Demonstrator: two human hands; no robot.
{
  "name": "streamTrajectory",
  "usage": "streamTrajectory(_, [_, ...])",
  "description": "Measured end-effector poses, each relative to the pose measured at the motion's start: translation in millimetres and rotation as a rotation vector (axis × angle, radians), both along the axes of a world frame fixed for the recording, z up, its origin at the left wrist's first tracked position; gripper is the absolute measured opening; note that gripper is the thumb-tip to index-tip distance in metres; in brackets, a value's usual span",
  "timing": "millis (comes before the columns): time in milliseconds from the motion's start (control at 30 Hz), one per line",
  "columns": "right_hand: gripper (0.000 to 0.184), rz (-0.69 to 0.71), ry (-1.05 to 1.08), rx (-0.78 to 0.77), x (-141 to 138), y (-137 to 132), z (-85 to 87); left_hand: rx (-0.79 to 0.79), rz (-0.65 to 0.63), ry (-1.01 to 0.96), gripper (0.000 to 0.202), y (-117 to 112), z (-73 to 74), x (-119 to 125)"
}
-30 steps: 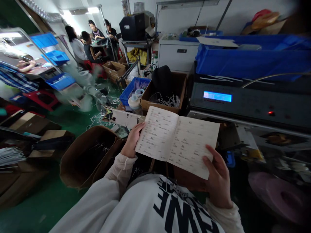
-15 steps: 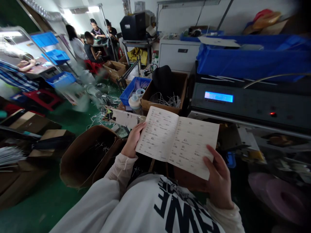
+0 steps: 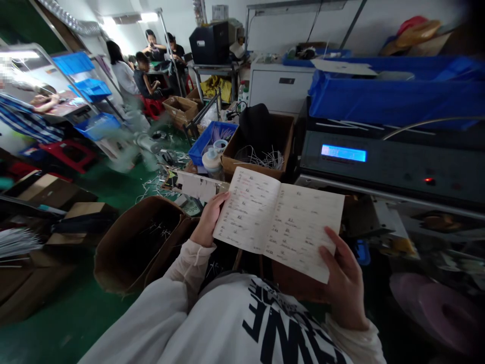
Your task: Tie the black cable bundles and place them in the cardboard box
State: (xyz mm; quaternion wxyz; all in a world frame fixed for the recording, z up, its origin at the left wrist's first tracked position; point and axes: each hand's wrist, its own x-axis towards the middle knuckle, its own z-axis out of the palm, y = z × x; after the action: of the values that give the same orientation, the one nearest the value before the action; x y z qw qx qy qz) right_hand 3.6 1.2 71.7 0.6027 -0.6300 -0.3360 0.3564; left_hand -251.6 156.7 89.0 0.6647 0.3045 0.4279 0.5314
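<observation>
Open paper notebook (image 3: pixel 278 222), off-white, rectangular, handwritten in dark ink with some red: one, held up between bare left hand (image 3: pixel 208 220) and bare right hand (image 3: pixel 345 280). Left hand: grasping its left edge. Right hand: grasping its right edge, toward the lower corner. Beyond: open-topped brown cardboard box (image 3: pixel 287 135) containing thin white strands (image 3: pixel 268 160).

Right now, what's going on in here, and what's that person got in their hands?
The person is holding an open notebook with both hands: the left hand at its left edge, the right hand at its right edge. Both pages have writing, too small to read. Just beyond it, a cardboard box holds thin white strands. To the right is a machine with a glowing blue display. In the background, other people sit at tables.
</observation>
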Motion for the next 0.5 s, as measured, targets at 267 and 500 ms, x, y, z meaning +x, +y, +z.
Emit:
streamTrajectory(267, [0.053,-0.013,-0.011,0.014,0.1,0.0,-0.7,-0.031,0.013,-0.004,0.022,-1.8,1.4,0.8])
streamTrajectory(500, [0.052,0.002,-0.033,0.017,-2.0,-0.5,0.3,-0.031,-0.023,-0.037,0.025,-2.4,-2.1,0.2])
